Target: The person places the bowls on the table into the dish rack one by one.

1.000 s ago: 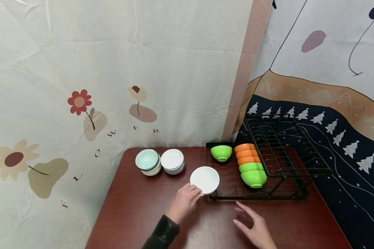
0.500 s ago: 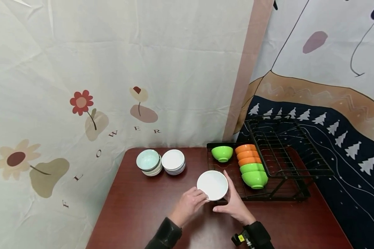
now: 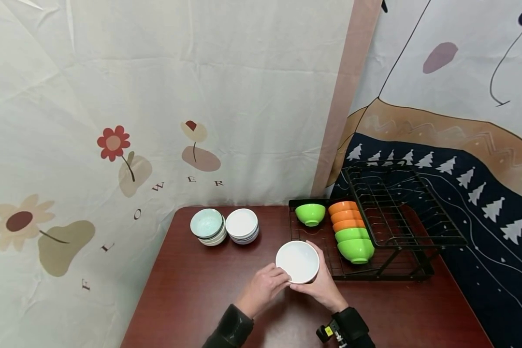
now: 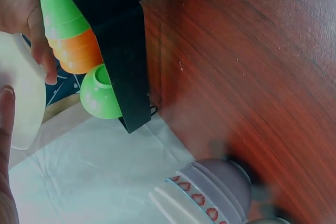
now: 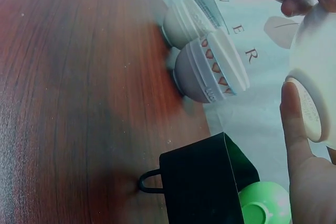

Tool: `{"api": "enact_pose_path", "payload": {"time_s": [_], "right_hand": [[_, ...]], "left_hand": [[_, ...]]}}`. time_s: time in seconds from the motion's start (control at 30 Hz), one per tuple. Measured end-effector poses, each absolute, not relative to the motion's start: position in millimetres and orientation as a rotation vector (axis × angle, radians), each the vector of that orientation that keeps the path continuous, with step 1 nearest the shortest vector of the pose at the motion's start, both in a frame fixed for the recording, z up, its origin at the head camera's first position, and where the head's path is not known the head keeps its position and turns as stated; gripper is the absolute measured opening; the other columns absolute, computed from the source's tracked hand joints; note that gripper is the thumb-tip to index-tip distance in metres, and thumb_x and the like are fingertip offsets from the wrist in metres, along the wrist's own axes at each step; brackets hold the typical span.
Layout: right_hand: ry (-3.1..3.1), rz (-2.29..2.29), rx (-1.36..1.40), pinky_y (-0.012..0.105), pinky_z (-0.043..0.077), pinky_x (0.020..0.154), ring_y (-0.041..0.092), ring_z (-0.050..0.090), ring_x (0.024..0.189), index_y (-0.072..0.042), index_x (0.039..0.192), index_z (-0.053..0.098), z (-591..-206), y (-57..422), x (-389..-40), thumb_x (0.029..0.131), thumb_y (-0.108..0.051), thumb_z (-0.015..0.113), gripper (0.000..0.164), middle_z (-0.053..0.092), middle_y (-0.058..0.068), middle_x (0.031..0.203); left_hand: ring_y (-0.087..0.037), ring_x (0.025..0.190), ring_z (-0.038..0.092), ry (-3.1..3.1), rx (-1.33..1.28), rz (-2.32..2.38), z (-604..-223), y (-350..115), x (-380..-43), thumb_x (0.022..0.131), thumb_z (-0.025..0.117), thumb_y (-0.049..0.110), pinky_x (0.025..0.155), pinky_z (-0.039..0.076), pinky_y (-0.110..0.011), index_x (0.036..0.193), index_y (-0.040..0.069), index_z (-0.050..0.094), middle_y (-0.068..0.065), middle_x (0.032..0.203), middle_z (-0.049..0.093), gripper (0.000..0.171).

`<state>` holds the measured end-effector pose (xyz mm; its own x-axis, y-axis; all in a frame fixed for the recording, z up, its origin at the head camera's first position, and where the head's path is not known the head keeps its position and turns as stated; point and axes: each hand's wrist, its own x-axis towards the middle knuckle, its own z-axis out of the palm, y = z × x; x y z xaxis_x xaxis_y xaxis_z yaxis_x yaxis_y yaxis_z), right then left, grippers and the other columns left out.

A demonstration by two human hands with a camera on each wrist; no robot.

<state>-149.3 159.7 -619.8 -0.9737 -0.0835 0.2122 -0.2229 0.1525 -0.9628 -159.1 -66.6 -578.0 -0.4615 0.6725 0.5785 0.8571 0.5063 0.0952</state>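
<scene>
I hold one plain white round bowl (image 3: 297, 262) clear of the reddish-brown wood-grained table (image 3: 191, 299), by the near left corner of the black two-tier wire rack (image 3: 383, 277). My left hand (image 3: 265, 288) pinches the bowl's near left rim. My right hand (image 3: 324, 287) grasps the right side, one digit pressed against the foot ring underneath. The bowl's hollow faces up toward my head. On the rack's lower tier, a row of nested bowls lies on edge: glossy orange bowls (image 3: 345, 216) behind, bright green bowls (image 3: 355, 250) in front. A single green bowl (image 3: 310, 214) sits left of the row. Farther left, two bowl stacks stand side by side on the table, topped by a pale blue-green bowl (image 3: 206, 223) and a white-lined bowl (image 3: 241, 223).
</scene>
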Motion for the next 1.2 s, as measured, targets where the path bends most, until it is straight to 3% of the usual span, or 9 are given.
{"api": "enact_pose_path", "payload": {"time_s": [0.27, 0.4, 0.5, 0.67, 0.87, 1.0, 1.1, 1.2], "right_hand": [[-2.312, 1.925, 0.263, 0.02, 0.046, 0.107, -0.002, 0.051, 0.129, -0.005, 0.166, 0.033, -618.5, 159.1, -148.9, 0.069, -0.002, 0.102, 0.119, 0.049, 0.024, 0.159], [-2.333, 1.895, 0.227, 0.021, 0.048, 0.105, 0.0, 0.052, 0.126, -0.003, 0.164, 0.035, -616.6, 162.1, -150.8, 0.072, -0.004, 0.099, 0.112, 0.051, 0.026, 0.157], [-2.346, 1.861, 0.172, 0.022, 0.048, 0.105, -0.001, 0.052, 0.125, -0.002, 0.164, 0.035, -613.7, 167.5, -153.4, 0.074, -0.004, 0.098, 0.11, 0.051, 0.026, 0.158], [-2.359, 1.836, 0.06, 0.021, 0.045, 0.106, -0.003, 0.049, 0.127, -0.002, 0.167, 0.031, -604.8, 180.7, -158.1, 0.077, -0.004, 0.097, 0.111, 0.048, 0.023, 0.162], [-2.343, 1.842, -0.056, 0.019, 0.045, 0.103, 0.004, 0.046, 0.129, -0.004, 0.168, 0.03, -594.3, 196.3, -159.4, 0.082, -0.005, 0.093, 0.107, 0.045, 0.024, 0.162], [-2.312, 1.858, -0.136, 0.016, 0.045, 0.1, 0.003, 0.046, 0.127, -0.003, 0.168, 0.029, -594.7, 206.0, -157.2, 0.086, -0.004, 0.09, 0.103, 0.045, 0.023, 0.161], [-2.296, 1.857, -0.202, 0.014, 0.045, 0.098, 0.0, 0.046, 0.124, -0.004, 0.168, 0.03, -598.9, 211.7, -156.5, 0.087, -0.005, 0.09, 0.101, 0.046, 0.021, 0.16], [-2.298, 1.848, -0.26, 0.013, 0.044, 0.097, 0.001, 0.046, 0.122, -0.005, 0.168, 0.029, -604.0, 215.0, -156.8, 0.087, -0.007, 0.091, 0.102, 0.046, 0.02, 0.159]], "left_hand": [[-0.008, 0.087, 0.064, -2.28, -1.257, -0.538, -574.9, -67.0, -159.8, 0.095, 0.085, 0.019, 0.079, 0.054, -0.014, 0.104, 0.018, 0.08, 0.009, 0.097, 0.077, 0.01], [-0.01, 0.097, 0.071, -2.283, -1.231, -0.633, -575.8, -67.2, -161.0, 0.095, 0.085, 0.018, 0.087, 0.058, -0.016, 0.123, 0.017, 0.081, 0.002, 0.116, 0.08, 0.028], [-0.014, 0.11, 0.073, -2.325, -1.171, -0.68, -578.1, -71.1, -162.3, 0.097, 0.084, 0.019, 0.095, 0.061, -0.022, 0.142, 0.018, 0.075, -0.003, 0.136, 0.077, 0.046], [-0.023, 0.128, 0.072, -2.477, -1.006, -0.693, -587.6, -89.2, -165.7, 0.097, 0.084, 0.022, 0.106, 0.063, -0.043, 0.155, 0.023, 0.065, -0.005, 0.153, 0.069, 0.06], [-0.038, 0.143, 0.062, -2.821, -0.697, -0.646, -620.6, -132.0, -164.0, 0.097, 0.082, 0.043, 0.114, 0.052, -0.065, 0.161, 0.025, 0.058, -0.005, 0.166, 0.06, 0.07], [-0.047, 0.155, 0.051, -3.027, -0.5, -0.616, -644.0, -161.8, -158.3, 0.09, 0.082, 0.06, 0.123, 0.038, -0.078, 0.165, 0.023, 0.054, -0.009, 0.17, 0.055, 0.088], [-0.05, 0.159, 0.045, -3.12, -0.386, -0.6, -656.6, -177.5, -153.6, 0.084, 0.082, 0.069, 0.125, 0.029, -0.083, 0.166, 0.024, 0.052, -0.009, 0.171, 0.053, 0.098], [-0.051, 0.16, 0.043, -3.164, -0.32, -0.589, -666.4, -186.2, -149.4, 0.08, 0.084, 0.073, 0.124, 0.028, -0.085, 0.165, 0.026, 0.053, -0.008, 0.171, 0.054, 0.101]]}}
